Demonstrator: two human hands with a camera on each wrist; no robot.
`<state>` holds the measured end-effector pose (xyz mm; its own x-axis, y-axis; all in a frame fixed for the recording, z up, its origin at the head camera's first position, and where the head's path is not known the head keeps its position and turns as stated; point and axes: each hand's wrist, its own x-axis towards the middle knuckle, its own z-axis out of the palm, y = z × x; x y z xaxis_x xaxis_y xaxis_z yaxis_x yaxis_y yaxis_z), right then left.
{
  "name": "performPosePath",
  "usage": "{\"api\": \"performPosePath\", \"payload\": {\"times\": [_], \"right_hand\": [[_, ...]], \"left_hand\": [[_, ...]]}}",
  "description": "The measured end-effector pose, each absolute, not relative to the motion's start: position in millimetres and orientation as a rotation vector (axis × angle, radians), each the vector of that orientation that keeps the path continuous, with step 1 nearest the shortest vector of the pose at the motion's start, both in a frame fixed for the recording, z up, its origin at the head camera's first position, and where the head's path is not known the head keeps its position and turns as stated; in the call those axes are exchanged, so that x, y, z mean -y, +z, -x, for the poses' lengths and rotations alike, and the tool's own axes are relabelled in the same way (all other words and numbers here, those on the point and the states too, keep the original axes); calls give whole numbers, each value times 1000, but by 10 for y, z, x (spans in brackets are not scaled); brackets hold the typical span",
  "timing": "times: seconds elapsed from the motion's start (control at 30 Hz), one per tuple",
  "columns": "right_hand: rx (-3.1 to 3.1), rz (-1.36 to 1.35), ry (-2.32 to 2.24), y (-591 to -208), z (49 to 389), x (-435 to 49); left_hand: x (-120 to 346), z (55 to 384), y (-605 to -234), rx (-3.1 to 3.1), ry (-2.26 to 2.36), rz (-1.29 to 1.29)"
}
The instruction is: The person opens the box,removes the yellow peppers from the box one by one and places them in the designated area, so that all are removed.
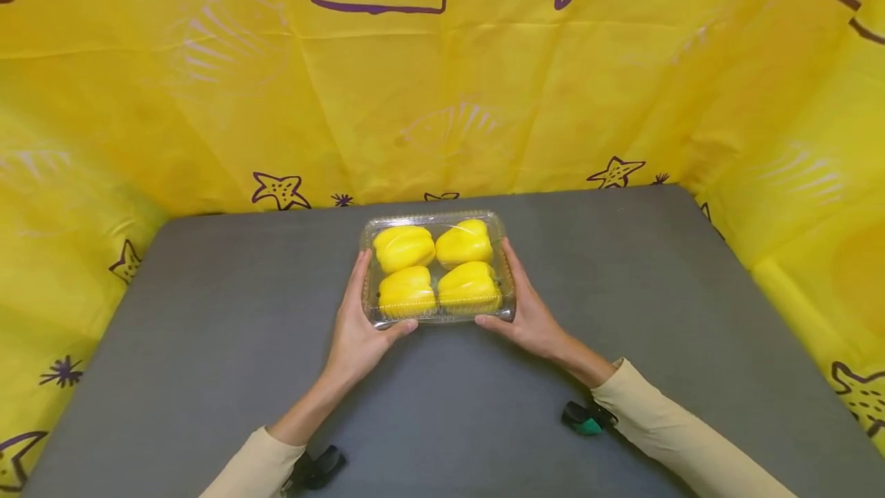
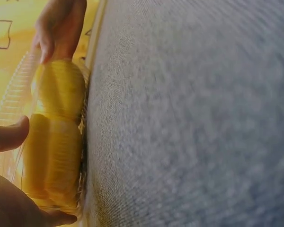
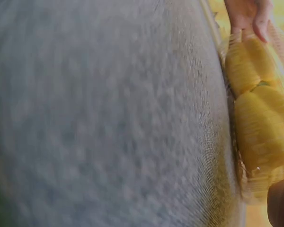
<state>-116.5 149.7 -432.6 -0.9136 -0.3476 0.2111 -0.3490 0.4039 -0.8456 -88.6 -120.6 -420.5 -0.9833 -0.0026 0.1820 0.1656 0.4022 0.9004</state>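
A clear plastic clamshell box point(image 1: 430, 217) with several yellow bell peppers point(image 1: 406, 249) inside is near the middle of the grey table, lid down. My left hand point(image 1: 359, 335) grips its left side, thumb along the near edge. On the opposite side my right hand point(image 1: 532, 321) holds the box the same way. In the left wrist view the peppers point(image 2: 52, 156) show through the ribbed wall, with the right hand point(image 2: 61, 26) at the far end. The right wrist view shows the box low over or on the table; any gap underneath is hard to make out.
The grey tabletop point(image 1: 442, 421) stretches around the box on all sides. A yellow cloth point(image 1: 373, 114) with starfish and fish drawings hangs behind the table and along both sides. Black devices point(image 1: 584, 416) are strapped at both wrists.
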Motion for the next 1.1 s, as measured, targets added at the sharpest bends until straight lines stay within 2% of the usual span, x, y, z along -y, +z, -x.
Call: {"api": "performPosePath", "payload": {"times": [0.6,1.1], "right_hand": [[2423,-776,1853,-4345,1130,-1491],[2462,-813,1778,-4321,1107,-1498]], "left_hand": [[1288,895,-4177,2516,-1671,278],[1306,829,-4152,2487,-1777,281]]}}
